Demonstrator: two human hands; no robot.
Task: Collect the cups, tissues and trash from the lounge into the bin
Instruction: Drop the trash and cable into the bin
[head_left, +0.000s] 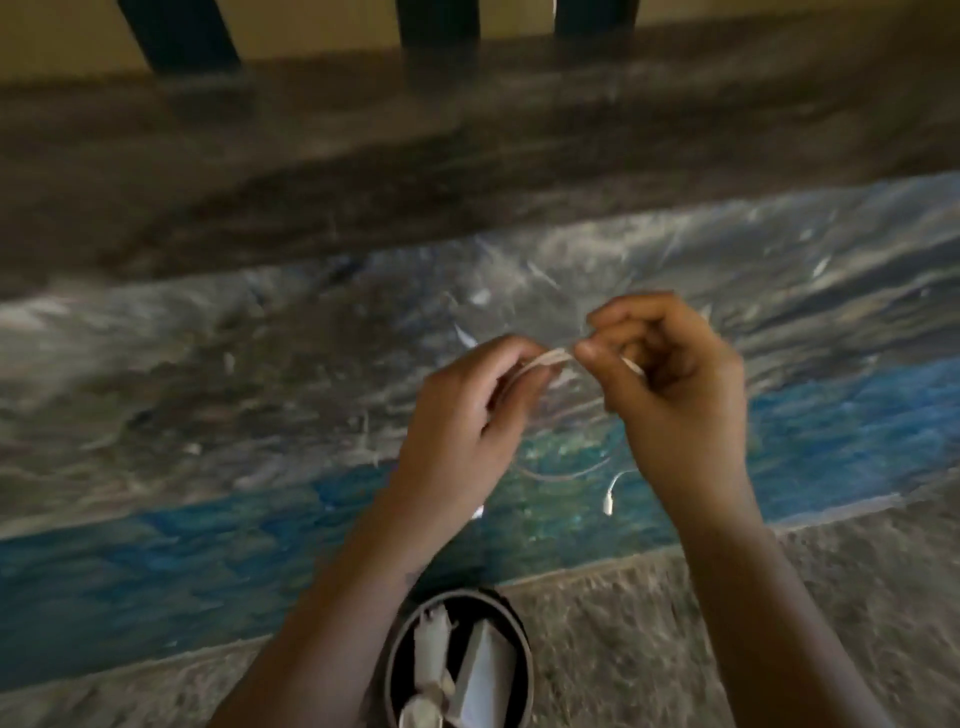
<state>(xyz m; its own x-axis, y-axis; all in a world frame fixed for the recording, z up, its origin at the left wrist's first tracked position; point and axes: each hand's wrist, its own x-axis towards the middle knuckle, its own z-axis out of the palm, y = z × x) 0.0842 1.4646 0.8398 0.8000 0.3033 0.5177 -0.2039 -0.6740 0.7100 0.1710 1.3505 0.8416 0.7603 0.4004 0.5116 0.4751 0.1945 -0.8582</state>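
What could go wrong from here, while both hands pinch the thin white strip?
1. The left hand and right hand pinch the strip over the rug, ahead of the bin; if released here, it would likely miss the bin.
2. Small white scraps lie on the patterned rug and may be overlooked.

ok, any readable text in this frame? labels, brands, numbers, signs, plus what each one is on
None can be read; the whole frame is motion-blurred.
Bin: no label shows on its rim.
White scraps inside it: no print visible.
Pale strip pinched between left hand and right hand: looks blank, but too blurred to be sure.
Blue and grey mat: pattern only, no lettering.
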